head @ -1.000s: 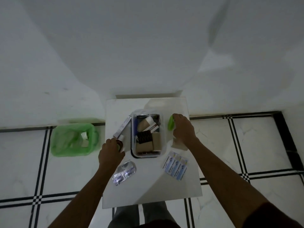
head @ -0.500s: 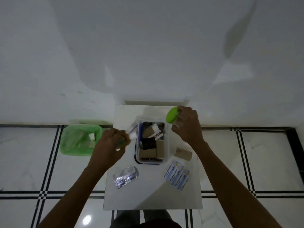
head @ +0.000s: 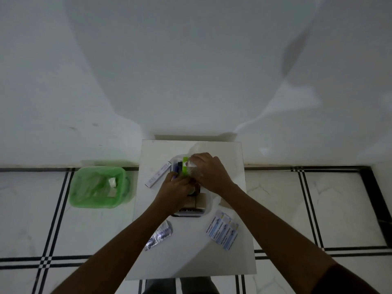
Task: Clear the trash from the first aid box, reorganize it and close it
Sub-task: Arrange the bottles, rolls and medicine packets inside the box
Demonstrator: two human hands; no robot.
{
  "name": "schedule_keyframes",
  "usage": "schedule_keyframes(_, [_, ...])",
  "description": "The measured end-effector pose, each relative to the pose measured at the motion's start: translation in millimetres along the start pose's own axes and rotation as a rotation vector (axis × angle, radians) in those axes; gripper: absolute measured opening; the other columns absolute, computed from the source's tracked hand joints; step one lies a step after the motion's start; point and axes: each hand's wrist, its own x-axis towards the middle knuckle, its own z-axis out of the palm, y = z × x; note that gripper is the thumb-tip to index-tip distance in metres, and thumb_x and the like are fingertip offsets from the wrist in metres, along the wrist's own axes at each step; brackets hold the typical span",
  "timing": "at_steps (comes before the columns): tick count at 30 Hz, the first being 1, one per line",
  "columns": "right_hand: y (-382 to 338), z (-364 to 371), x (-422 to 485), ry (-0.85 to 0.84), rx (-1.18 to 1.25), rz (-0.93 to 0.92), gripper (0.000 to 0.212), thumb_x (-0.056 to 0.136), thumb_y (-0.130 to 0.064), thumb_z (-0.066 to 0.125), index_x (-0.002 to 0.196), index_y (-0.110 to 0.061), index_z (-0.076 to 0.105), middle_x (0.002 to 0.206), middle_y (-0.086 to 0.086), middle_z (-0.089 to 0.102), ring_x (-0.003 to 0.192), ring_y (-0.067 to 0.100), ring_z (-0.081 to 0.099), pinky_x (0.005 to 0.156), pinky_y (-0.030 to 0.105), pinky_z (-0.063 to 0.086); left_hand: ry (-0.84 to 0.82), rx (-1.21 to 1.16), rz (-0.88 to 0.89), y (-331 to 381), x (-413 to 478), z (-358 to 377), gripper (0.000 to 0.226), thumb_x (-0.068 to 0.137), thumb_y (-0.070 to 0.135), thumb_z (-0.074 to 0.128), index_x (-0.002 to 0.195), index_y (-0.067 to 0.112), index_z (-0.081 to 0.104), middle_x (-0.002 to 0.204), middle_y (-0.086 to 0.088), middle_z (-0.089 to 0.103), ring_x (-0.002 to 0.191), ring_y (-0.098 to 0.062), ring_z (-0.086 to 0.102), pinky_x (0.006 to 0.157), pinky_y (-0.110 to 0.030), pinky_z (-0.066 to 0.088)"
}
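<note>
A person's two bare arms reach up from the bottom of the frame and meet over an open clear first aid box point(head: 202, 205) at the centre of a small white table point(head: 229, 257).

The left hand point(head: 174, 193) is curled, knuckles up, over the left half of the box; what it holds is hidden beneath it, so I cannot tell whether it grips anything. The right hand point(head: 209, 172) lies just above and to the right, touching the left, its fingers closed around a clear jar with a green lid point(head: 185, 167), tipped on its side at the box's upper end.

Half a second ago the hands were apart: the left was out over the table's left edge holding a small item, and the right held the jar above the box's upper right corner. Both have since come together over the box.

On the table, a long white carton point(head: 158, 176) lies left of the box, foil blister packs point(head: 159, 235) at lower left, and blue-and-white bandage packets point(head: 222, 232) at lower right. A green bin point(head: 84, 200) with scraps inside stands on the tiled floor at centre left.
</note>
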Motion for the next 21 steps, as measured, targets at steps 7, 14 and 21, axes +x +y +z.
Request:
schedule_keyframes(7, [6.0, 18.2, -4.7, 0.039, -0.113, 0.02, 0.028, 0.075, -0.019, 0.073, 0.1, -0.008, 0.066, 0.105, 0.01, 0.071, 0.093, 0.029, 0.066, 0.07, 0.036, 0.052, 0.031, -0.132, -0.104, -3.2, 3.2, 21.7, 0.018, 0.066, 0.019, 0.081, 0.08, 0.017, 0.071, 0.085, 0.003, 0.075, 0.094, -0.024, 0.067, 0.101, -0.05, 0.038])
schedule_keyframes(14, [4.7, 21.0, -13.2, 0.096, -0.121, 0.117, 0.033, 0.083, -0.037, 0.051, 0.105, -0.016, 0.064, 0.113, 0.004, 0.069, 0.099, 0.025, 0.062, 0.071, 0.037, 0.045, 0.047, -0.004, -0.099, -2.3, 4.5, 8.5, 0.034, 0.054, 0.033, 0.085, 0.084, 0.024, 0.072, 0.101, 0.0, 0.069, 0.089, -0.022, 0.064, 0.081, -0.043, 0.051])
schedule_keyframes(21, [17.5, 1.9, -58.9, 0.347, 0.184, 0.44, 0.031, 0.082, -0.015, 0.062, 0.113, -0.013, 0.062, 0.117, 0.006, 0.066, 0.11, 0.026, 0.056, 0.087, 0.041, 0.042, 0.329, -0.166, -0.386, -12.8, -35.3, 2.5, 0.031, 0.084, 0.044, 0.056, 0.101, 0.02, 0.064, 0.1, -0.001, 0.066, 0.092, -0.022, 0.058, 0.083, -0.041, 0.04])
